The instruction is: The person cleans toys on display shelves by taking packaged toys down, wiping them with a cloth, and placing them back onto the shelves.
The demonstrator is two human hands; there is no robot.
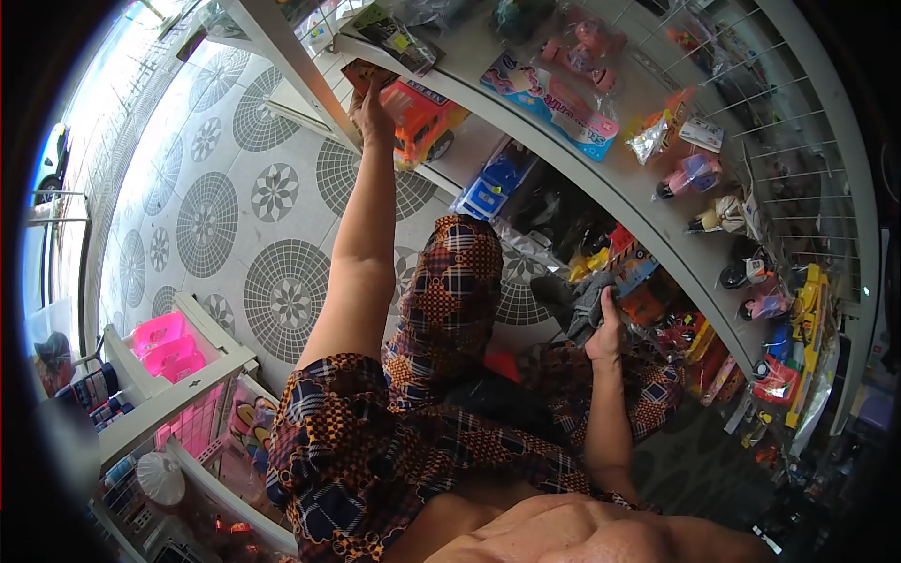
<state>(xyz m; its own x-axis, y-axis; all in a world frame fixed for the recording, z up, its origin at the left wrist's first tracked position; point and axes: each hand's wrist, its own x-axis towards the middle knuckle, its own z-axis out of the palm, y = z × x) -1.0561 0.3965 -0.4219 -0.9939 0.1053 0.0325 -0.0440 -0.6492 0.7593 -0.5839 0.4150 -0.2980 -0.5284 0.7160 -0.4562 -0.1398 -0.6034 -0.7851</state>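
My left hand point(373, 114) is stretched far forward to the end of the lower shelf, its fingers closed on a small flat brown-orange item point(368, 75) whose kind I cannot make out. Right beside that hand sits an orange toy vehicle point(424, 120) in packaging. A crumpled grey cloth point(588, 305) is bunched in my right hand point(605, 336), close to my right knee. Beyond the cloth, a blue toy car point(486, 195) in clear wrapping lies on the lower shelf point(449, 178), and bagged toys point(643, 296) crowd the space to the right.
The curved upper shelf point(563, 155) arches over the lower one, carrying a mermaid-themed toy card point(549, 105) and bagged dolls point(693, 176). Wire mesh point(798, 141) backs it. At left, a white rack point(169, 403) holds pink baskets point(169, 345). Patterned tiles point(221, 216) cover the floor.
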